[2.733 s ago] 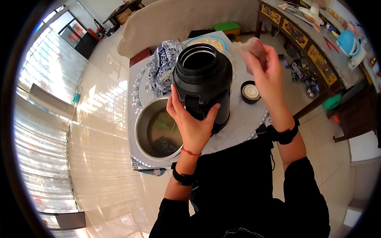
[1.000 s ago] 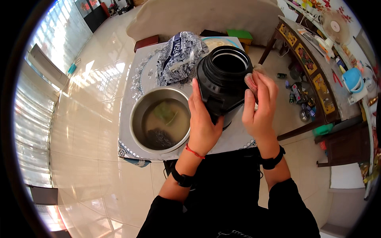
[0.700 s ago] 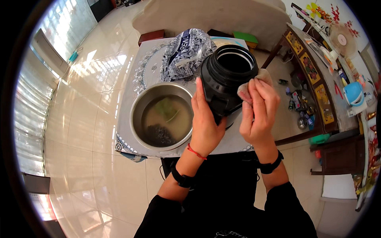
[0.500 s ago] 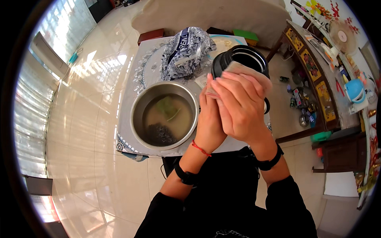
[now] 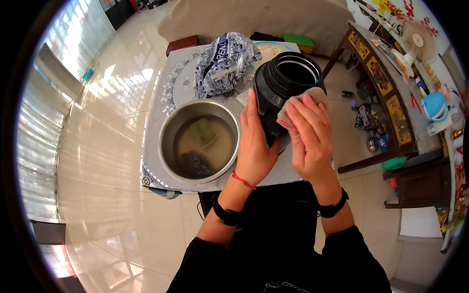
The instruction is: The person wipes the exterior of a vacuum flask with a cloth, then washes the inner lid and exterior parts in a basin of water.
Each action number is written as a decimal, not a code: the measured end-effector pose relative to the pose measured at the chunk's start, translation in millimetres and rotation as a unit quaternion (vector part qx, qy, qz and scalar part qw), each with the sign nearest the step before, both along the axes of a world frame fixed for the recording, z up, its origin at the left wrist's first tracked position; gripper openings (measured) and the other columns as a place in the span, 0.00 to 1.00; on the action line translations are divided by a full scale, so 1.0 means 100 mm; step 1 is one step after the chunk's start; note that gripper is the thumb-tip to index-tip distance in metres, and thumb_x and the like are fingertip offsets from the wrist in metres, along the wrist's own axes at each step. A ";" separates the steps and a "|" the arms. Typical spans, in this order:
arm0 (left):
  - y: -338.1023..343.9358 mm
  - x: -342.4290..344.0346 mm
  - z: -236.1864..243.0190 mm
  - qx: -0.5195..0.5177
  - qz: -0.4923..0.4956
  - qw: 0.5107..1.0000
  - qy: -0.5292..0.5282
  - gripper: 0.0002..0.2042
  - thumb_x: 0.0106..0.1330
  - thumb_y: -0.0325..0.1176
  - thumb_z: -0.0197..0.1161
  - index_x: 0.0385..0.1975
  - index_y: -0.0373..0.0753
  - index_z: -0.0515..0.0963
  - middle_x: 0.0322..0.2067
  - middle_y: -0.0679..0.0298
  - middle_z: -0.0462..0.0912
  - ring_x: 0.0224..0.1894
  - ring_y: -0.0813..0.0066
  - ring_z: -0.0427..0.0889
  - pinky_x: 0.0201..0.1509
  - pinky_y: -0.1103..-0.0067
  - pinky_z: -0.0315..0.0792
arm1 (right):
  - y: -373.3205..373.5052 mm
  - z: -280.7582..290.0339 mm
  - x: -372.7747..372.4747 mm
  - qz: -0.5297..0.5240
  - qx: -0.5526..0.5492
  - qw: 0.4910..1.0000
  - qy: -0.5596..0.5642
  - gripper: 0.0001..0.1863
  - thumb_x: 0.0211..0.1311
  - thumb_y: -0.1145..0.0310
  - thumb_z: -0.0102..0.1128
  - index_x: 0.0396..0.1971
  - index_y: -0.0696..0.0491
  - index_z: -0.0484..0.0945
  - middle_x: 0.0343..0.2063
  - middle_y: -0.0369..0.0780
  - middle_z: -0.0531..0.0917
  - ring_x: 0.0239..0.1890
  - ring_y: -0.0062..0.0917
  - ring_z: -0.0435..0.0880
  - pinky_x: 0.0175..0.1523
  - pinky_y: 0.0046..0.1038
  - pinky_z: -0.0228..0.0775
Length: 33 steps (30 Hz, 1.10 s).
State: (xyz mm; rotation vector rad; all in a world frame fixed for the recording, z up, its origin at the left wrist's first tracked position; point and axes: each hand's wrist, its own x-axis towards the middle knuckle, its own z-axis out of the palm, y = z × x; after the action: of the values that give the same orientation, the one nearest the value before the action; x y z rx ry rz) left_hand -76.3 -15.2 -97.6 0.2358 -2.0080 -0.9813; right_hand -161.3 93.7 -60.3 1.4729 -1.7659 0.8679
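Note:
A black wide-mouthed container [image 5: 274, 85] with a ridged neck and a metal-lined opening stands tilted on the table. My left hand [image 5: 256, 154] grips its near left side, fingers along the wall and thumb near the front. My right hand [image 5: 313, 141] presses a folded pale cloth [image 5: 320, 95] against the container's near right side, just below the mouth. To the left sits a steel basin [image 5: 165, 136] of cloudy water, holding something green [image 5: 202, 131] and a dark, mesh-like clump [image 5: 196, 163]. The container's lower part is hidden behind my hands.
A crumpled blue-and-white printed bag [image 5: 224, 66] lies behind the basin on the cloth-covered table [image 5: 168, 73]. A wooden desk [image 5: 378, 88] with decorated drawer fronts stands at the right, several small items beneath it. Behind the table is a beige sofa [image 5: 244, 19].
My hands have come apart from around the cloth. The left has settled on the container's side, and the right has brought the cloth down onto its near right side.

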 end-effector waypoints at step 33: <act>0.07 0.04 0.03 0.058 -0.012 0.998 -0.023 0.48 0.46 0.16 0.62 0.68 0.32 0.39 0.55 0.40 0.61 0.55 0.42 0.65 0.58 0.65 0.64 | -0.55 0.59 -0.29 -0.085 0.115 0.988 0.061 0.18 0.59 0.62 0.58 0.46 0.57 0.75 0.18 0.37 0.81 0.22 0.31 0.79 0.40 0.32 0.66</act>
State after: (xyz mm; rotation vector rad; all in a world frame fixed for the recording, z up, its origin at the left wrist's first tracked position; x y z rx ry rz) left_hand -72.4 -8.6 -94.3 0.3000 -2.0014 -1.1180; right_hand -189.8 39.2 -0.8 1.4587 -1.9162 0.4897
